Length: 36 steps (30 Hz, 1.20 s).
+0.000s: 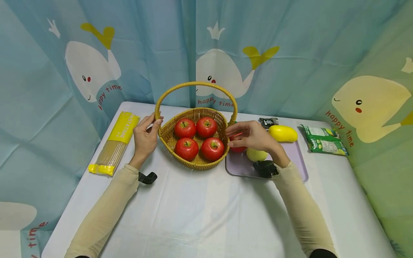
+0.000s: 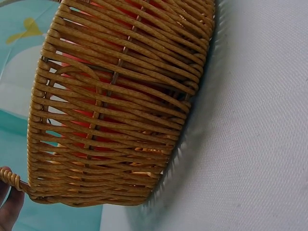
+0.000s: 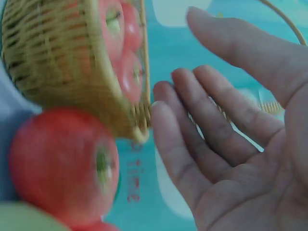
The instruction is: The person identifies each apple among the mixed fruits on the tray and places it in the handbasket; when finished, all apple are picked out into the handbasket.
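A yellow wicker basket (image 1: pixel 193 165) with a tall arched handle (image 1: pixel 196 84) stands on the table, holding several red apples (image 1: pixel 186 149). At the handle's left foot my left hand (image 1: pixel 145 138) pinches it between thumb and fingers. In the left wrist view its fingertips (image 2: pixel 10 209) show at the wrapped handle end, beside the basket's woven side (image 2: pixel 115 106). My right hand (image 1: pixel 250 134) hovers at the basket's right rim with nothing in it. Its fingers are loosely spread in the right wrist view, with another red apple (image 3: pixel 62 166) outside the basket close by.
A lilac tray (image 1: pixel 301 165) on the right bears that apple, a pale green fruit (image 1: pixel 256 154) and a yellow mango-like fruit (image 1: pixel 283 133). Behind it lies a small black packet (image 1: pixel 268 122); a green snack bag (image 1: pixel 325 139) is farther right. A yellow noodle packet (image 1: pixel 116 143) lies left.
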Each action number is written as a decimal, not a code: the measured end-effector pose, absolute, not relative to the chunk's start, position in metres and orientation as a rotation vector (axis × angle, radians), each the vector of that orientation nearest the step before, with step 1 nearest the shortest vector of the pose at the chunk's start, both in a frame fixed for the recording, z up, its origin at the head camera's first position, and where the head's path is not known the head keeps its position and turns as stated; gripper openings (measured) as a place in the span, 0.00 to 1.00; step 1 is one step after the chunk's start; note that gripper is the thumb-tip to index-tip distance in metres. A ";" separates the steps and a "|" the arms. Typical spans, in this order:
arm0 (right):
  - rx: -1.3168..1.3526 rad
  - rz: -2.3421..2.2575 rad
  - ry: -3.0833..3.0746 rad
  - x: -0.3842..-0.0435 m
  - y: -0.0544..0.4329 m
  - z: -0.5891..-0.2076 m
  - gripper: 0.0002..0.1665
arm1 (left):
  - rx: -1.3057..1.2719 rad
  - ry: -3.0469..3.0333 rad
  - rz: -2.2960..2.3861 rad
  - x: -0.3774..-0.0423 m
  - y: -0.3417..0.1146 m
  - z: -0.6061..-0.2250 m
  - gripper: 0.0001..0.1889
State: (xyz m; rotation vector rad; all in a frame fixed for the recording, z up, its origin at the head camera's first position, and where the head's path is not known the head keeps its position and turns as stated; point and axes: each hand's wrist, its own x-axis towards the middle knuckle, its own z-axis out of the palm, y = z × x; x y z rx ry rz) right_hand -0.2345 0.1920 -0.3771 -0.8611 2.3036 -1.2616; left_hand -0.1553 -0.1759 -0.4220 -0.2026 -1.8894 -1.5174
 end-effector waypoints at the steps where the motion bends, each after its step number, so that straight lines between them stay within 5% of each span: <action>1: -0.844 -1.299 2.314 -0.236 0.197 -0.377 0.26 | -0.203 -1.889 -1.518 -0.155 -0.176 -0.422 0.15; 18: -0.486 -1.441 2.463 -0.259 0.275 -0.398 0.40 | -0.210 -1.891 -1.515 -0.156 -0.176 -0.423 0.15; 36: -0.354 -1.378 2.361 -0.280 0.294 -0.425 0.44 | -0.222 -1.871 -1.542 -0.158 -0.176 -0.423 0.15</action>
